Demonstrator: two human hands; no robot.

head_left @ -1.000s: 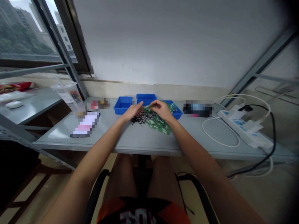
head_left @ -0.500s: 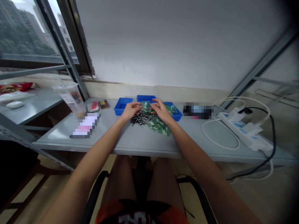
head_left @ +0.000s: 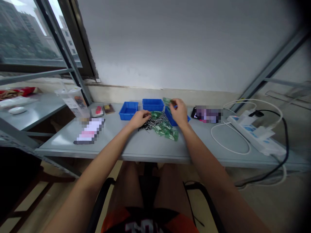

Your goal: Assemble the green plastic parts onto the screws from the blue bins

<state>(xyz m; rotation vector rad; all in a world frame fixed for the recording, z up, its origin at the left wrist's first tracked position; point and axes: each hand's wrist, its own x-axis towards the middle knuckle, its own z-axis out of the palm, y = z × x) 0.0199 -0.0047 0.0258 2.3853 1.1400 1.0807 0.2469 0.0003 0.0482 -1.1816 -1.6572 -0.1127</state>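
Observation:
My right hand is closed on a small green see-through packet, above the right blue tray. The fingers of my left hand are slightly apart and loosely bent at the left side of a loose pile of dark screw-like pieces; I see nothing held in them. More green packets lie at the pile's front right, and another rests at its back, near my left fingertips. My right hand partly hides the right tray.
Two more blue trays, a left one and a middle one, stand behind the pile. A phone and a plastic cup are on the left. Another phone and a white power strip with looping cables lie right.
Both hands were together over the pile at a green packet. My right hand has moved right with a packet to the right tray; my left hand has come away and lowered slightly.

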